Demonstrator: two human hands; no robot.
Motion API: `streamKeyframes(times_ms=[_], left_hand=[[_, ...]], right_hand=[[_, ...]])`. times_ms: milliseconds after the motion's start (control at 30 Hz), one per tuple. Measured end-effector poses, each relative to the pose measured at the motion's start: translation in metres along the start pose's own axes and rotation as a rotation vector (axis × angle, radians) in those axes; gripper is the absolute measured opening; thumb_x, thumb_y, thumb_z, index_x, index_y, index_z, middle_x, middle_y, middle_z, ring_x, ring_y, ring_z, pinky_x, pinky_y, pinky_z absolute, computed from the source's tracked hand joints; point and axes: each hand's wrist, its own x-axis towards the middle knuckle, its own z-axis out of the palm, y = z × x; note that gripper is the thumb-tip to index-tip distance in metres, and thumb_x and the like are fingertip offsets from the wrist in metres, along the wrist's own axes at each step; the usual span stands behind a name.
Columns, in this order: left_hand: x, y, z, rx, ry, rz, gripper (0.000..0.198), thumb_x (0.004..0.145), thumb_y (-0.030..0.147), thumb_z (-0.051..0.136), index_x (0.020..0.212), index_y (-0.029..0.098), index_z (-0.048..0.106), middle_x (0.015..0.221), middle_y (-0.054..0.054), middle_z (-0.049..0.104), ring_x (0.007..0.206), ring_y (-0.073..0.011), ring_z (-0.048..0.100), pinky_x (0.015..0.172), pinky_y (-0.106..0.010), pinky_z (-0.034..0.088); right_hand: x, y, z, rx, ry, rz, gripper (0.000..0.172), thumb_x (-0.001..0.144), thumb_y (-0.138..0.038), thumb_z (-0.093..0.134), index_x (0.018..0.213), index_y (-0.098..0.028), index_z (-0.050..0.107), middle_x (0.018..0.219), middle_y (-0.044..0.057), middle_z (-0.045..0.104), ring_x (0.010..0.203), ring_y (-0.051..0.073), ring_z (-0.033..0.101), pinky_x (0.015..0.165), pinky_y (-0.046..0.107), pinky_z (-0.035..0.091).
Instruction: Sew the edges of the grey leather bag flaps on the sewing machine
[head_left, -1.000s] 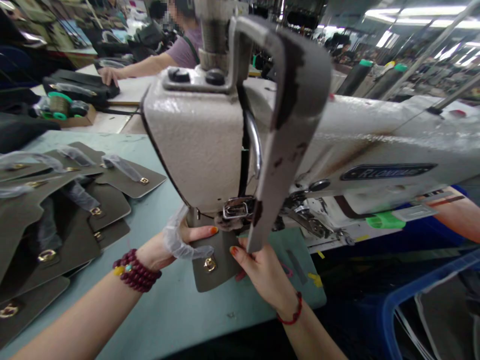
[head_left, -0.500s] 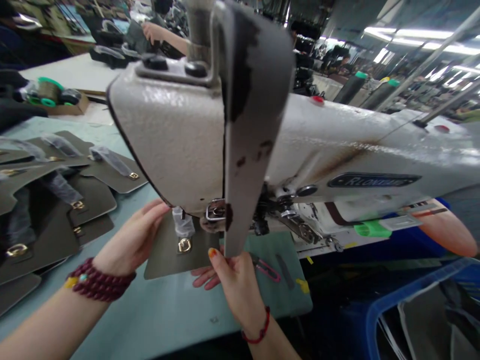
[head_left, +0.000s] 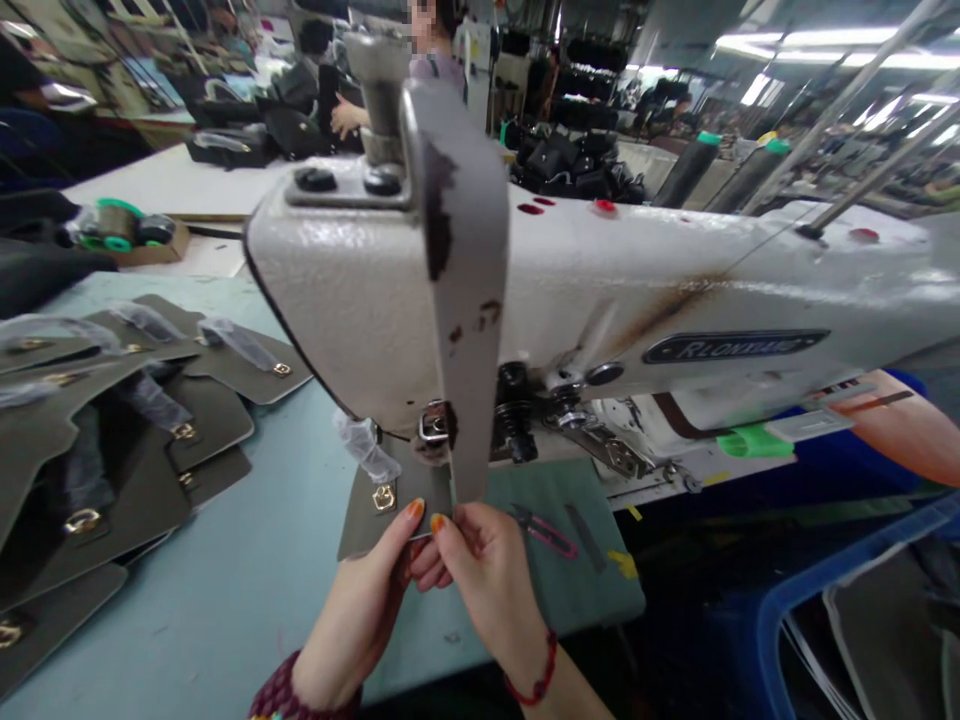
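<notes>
A grey-brown panel (head_left: pixel 356 530) lies partly under the head of the white sewing machine (head_left: pixel 345 290). It carries a gold buckle (head_left: pixel 384 497) and a strap wrapped in clear plastic (head_left: pixel 366 447). My left hand (head_left: pixel 375 590) pinches the panel's near edge, thumb on top and fingers curled beneath. Close beside it, my right hand (head_left: pixel 484 570) grips the same edge near the right corner, also with its thumb on top. The machine's long grey lever (head_left: pixel 469 400) comes down just behind my right hand and hides the needle area.
Similar panels with buckles (head_left: pixel 135 480) are heaped on the table's left. Pink thread snips (head_left: pixel 551 533) and a grey strip (head_left: pixel 585 535) lie to the right. A blue bin (head_left: pixel 772 620) holding pieces stands at lower right. Beyond the machine, another person's hand (head_left: pixel 346 118) shows.
My left hand has moved from the panel's far left side to its near edge, beside my right hand. The panel has turned slightly and the wrapped strap tilts more. The camera view has shifted.
</notes>
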Motion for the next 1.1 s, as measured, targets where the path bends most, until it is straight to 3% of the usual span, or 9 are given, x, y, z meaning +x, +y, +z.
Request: streamKeyframes(times_ms=[167,333,433,533,600,667,767,900,1100], left_hand=[[-0.001,0.0,-0.012,0.114,0.024,-0.03,0.045,0.063,0.052,0.082,0.054,0.012,0.064,0.052,0.001,0.05,0.055,-0.0107,0.04,0.052,-0.024,0.038],[-0.004,0.004,-0.013,0.15,-0.036,-0.049,0.042,0.068,0.049,0.08,0.072,0.008,0.076,0.074,-0.008,0.07,0.073,-0.0167,0.057,0.073,-0.027,0.048],[-0.003,0.005,-0.013,0.172,-0.032,0.024,0.035,0.069,0.045,0.08,0.077,0.011,0.078,0.083,-0.008,0.074,0.08,-0.0179,0.061,0.078,-0.027,0.05],[-0.002,0.003,-0.013,0.113,-0.041,0.027,0.035,0.068,0.046,0.081,0.07,0.012,0.076,0.074,-0.006,0.072,0.07,-0.0153,0.06,0.069,-0.024,0.05],[-0.001,0.002,-0.014,0.033,-0.028,-0.032,0.043,0.066,0.054,0.079,0.063,0.012,0.073,0.062,-0.003,0.067,0.059,-0.0128,0.056,0.057,-0.023,0.048],[0.0,0.003,-0.014,0.014,0.011,-0.097,0.048,0.065,0.058,0.078,0.062,0.011,0.072,0.059,-0.003,0.065,0.058,-0.0135,0.057,0.056,-0.024,0.048],[-0.001,0.006,-0.015,0.144,0.063,-0.099,0.049,0.063,0.055,0.081,0.077,0.008,0.076,0.077,-0.01,0.074,0.08,-0.0214,0.067,0.075,-0.029,0.054],[-0.005,0.013,-0.015,0.323,0.069,0.075,0.053,0.065,0.052,0.08,0.099,0.011,0.076,0.107,-0.011,0.075,0.103,-0.0254,0.066,0.094,-0.03,0.05],[-0.001,0.007,-0.02,0.3,0.017,0.062,0.052,0.068,0.053,0.078,0.095,0.009,0.077,0.106,-0.014,0.075,0.103,-0.0276,0.067,0.092,-0.032,0.053]], right_hand=[[-0.002,0.0,-0.003,-0.006,-0.031,0.0,0.042,0.086,-0.052,0.059,0.068,-0.015,0.054,0.056,0.004,0.067,0.044,0.011,0.061,0.046,0.017,0.044],[0.0,-0.001,-0.009,-0.043,-0.071,0.021,0.044,0.09,-0.053,0.054,0.073,-0.013,0.059,0.06,0.005,0.068,0.046,0.011,0.062,0.046,0.016,0.043],[0.003,-0.001,-0.01,-0.063,-0.068,0.021,0.05,0.091,-0.058,0.051,0.075,-0.012,0.061,0.056,0.005,0.066,0.044,0.011,0.061,0.045,0.015,0.042],[0.005,0.001,-0.009,-0.018,-0.082,-0.004,0.05,0.09,-0.059,0.054,0.074,-0.012,0.06,0.057,0.005,0.067,0.046,0.011,0.062,0.046,0.015,0.044],[0.006,0.002,-0.009,0.035,-0.119,-0.011,0.05,0.09,-0.059,0.054,0.073,-0.013,0.059,0.06,0.006,0.068,0.048,0.011,0.064,0.049,0.016,0.047],[0.005,0.002,-0.01,0.064,-0.15,0.001,0.05,0.09,-0.059,0.054,0.072,-0.013,0.058,0.062,0.007,0.069,0.05,0.012,0.066,0.051,0.017,0.049],[0.005,0.001,-0.013,0.059,-0.158,0.018,0.047,0.09,-0.057,0.055,0.077,-0.012,0.06,0.065,0.008,0.071,0.052,0.013,0.067,0.052,0.018,0.051],[0.003,0.002,-0.015,0.036,-0.142,0.032,0.044,0.09,-0.054,0.058,0.079,-0.012,0.059,0.069,0.009,0.072,0.055,0.014,0.069,0.05,0.017,0.049],[0.002,0.002,-0.012,0.008,-0.103,0.026,0.045,0.088,-0.055,0.058,0.074,-0.012,0.058,0.065,0.009,0.071,0.05,0.013,0.066,0.049,0.017,0.048]])
